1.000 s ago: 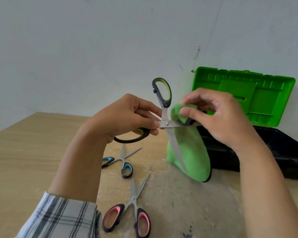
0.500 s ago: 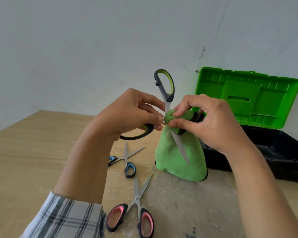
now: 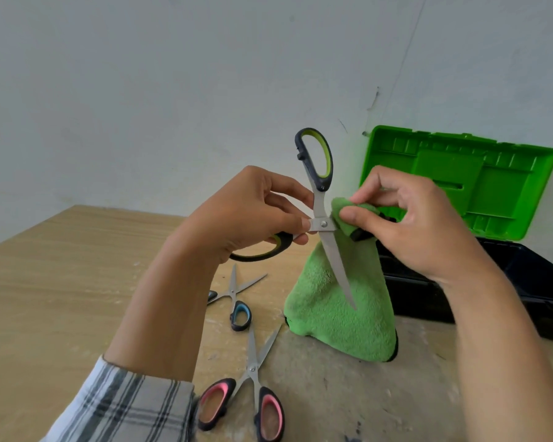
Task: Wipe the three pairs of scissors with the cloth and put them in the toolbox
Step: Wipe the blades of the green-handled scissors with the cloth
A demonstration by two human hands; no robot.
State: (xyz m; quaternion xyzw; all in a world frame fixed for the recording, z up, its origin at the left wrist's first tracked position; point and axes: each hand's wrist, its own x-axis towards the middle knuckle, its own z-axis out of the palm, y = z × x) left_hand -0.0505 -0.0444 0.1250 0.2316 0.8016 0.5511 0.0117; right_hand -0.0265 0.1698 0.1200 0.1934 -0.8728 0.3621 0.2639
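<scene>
We saw open counter [image 3: 61,266] to the left; toolbox [image 3: 524,282] stood open against the wall on the right, lid up. Left hand [image 3: 246,215] pinched the green-handled scissors [image 3: 324,224] at the pivot, blades spread, one pointing down. Right hand [image 3: 422,224] closed its grip on the cloth [image 3: 339,317], wrapped over the other blade beside the pivot. Blue scissors [image 3: 237,301] and pink scissors [image 3: 253,387] lay open on the counter below.

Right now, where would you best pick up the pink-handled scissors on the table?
Probably by the pink-handled scissors' two handle loops, coming from above on the near side. They lie flat and open, blades pointing away toward the cloth, so the loops are the blunt, thick part.
</scene>
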